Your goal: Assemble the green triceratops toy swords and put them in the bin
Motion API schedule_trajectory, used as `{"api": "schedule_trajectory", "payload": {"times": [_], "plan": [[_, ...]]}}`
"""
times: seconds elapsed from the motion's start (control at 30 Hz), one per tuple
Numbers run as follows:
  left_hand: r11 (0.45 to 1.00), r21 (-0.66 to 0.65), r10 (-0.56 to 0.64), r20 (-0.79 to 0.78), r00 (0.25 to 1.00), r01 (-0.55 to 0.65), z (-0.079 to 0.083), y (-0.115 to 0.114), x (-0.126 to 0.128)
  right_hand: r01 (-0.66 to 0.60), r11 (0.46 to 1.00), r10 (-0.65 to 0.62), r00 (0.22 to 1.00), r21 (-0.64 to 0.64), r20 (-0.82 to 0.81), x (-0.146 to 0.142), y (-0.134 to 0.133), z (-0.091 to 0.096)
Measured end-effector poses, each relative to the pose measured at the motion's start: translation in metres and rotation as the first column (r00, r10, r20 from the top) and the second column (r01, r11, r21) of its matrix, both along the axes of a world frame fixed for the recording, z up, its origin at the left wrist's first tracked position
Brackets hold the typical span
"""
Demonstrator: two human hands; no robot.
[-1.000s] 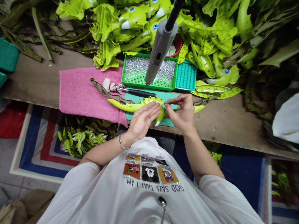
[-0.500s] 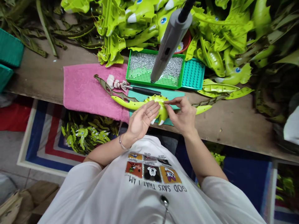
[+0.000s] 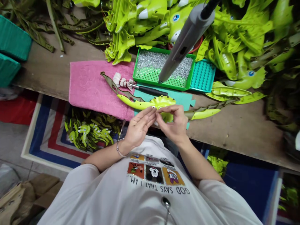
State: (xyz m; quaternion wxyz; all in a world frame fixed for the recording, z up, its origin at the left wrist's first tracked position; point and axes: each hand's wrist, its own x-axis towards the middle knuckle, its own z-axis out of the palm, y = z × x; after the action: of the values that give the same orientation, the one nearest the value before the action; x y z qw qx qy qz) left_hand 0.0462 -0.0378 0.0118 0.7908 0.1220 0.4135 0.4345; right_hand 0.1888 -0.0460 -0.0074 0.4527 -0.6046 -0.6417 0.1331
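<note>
The hands (image 3: 170, 123) pinch a glossy, ridged lime-green plastic dinosaur piece (image 3: 162, 101).

We see a lime-green plastic dinosaur piece (image 3: 138, 104) on a teal mat (image 3: 181, 101), a pink towel (image 3: 93, 90) with faint swirls to the left, a bright green tray (image 3: 150, 82) farther off, and nearer us a rug (image 3: 44, 137) striped blue, red and white, beside a white printed T-shirt (image 3: 93, 193).

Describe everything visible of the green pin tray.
A green plastic tray with a raised rim and a perforated floor, lying flat on the wooden bench. Small silver metal pins cover its far part; the near part is mostly bare. A grey tool hangs over it, and a teal pegboard abuts its right side.
</note>
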Motion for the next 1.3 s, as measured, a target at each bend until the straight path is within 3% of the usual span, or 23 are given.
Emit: {"api": "schedule_trajectory", "payload": {"times": [0.17, 0.27, 0.37, 0.5, 0.6, 0.73, 0.83, 0.93, 1.03, 1.13, 1.23, 1.3], "plan": [[0.995, 0.054, 0.084, -0.122, 0.989, -0.078, -0.011, 0.0, -0.025, -0.014, 0.997, 0.02, 0.996, -0.076, 0.083, 0.007, 0.021, -0.014], [0.989, 0.093, 0.133, -0.171, 0.976, -0.118, -0.013, 0.001, -0.036, -0.023, 1.0, 0.026, 0.983, -0.019, 0.182, 0.005, 0.025, -0.019], [0.983, 0.113, 0.167, -0.21, 0.963, -0.146, -0.013, 0.004, -0.043, -0.06, 0.997, 0.048, 0.969, 0.043, 0.24, 0.002, 0.022, -0.017], [0.983, 0.115, 0.169, -0.274, 0.947, -0.143, -0.015, 0.011, -0.047, -0.096, 0.995, 0.096, 0.968, -0.011, 0.232, 0.02, 0.028, -0.009], [0.98, 0.146, 0.174, -0.301, 0.938, -0.135, -0.016, 0.015, -0.049, 0.038, 0.998, -0.028, 0.984, -0.055, 0.178, 0.055, 0.057, -0.009], [0.952, 0.242, 0.262, -0.325, 0.909, -0.188, -0.017, 0.019, -0.05, 0.181, 0.978, -0.164, 0.975, -0.103, 0.153, 0.098, 0.112, -0.025], [0.938, 0.28, 0.296, -0.342, 0.892, -0.203, -0.016, 0.022, -0.053, 0.22, 0.955, -0.177, 0.961, -0.198, 0.215, 0.107, 0.14, -0.041], [0.934, 0.293, 0.306, -0.371, 0.877, -0.202, -0.014, 0.026, -0.059, 0.256, 0.921, -0.181, 0.948, -0.292, 0.263, 0.105, 0.15, -0.049], [0.929, 0.303, 0.322, -0.373, 0.87, -0.214, -0.013, 0.03, -0.063, 0.271, 0.924, -0.201, 0.944, -0.269, 0.262, 0.104, 0.149, -0.047], [0.922, 0.322, 0.326, -0.353, 0.877, -0.213, -0.014, 0.033, -0.065, 0.274, 0.933, -0.211, 0.942, -0.235, 0.26, 0.101, 0.134, -0.031], [0.922, 0.334, 0.312, -0.34, 0.887, -0.196, -0.016, 0.035, -0.066, 0.196, 0.949, -0.142, 0.965, -0.249, 0.22, 0.088, 0.096, -0.004], [0.924, 0.333, 0.302, -0.336, 0.892, -0.187, -0.019, 0.035, -0.066, 0.031, 0.965, 0.01, 0.988, -0.259, 0.155, 0.072, 0.061, 0.013]]}}
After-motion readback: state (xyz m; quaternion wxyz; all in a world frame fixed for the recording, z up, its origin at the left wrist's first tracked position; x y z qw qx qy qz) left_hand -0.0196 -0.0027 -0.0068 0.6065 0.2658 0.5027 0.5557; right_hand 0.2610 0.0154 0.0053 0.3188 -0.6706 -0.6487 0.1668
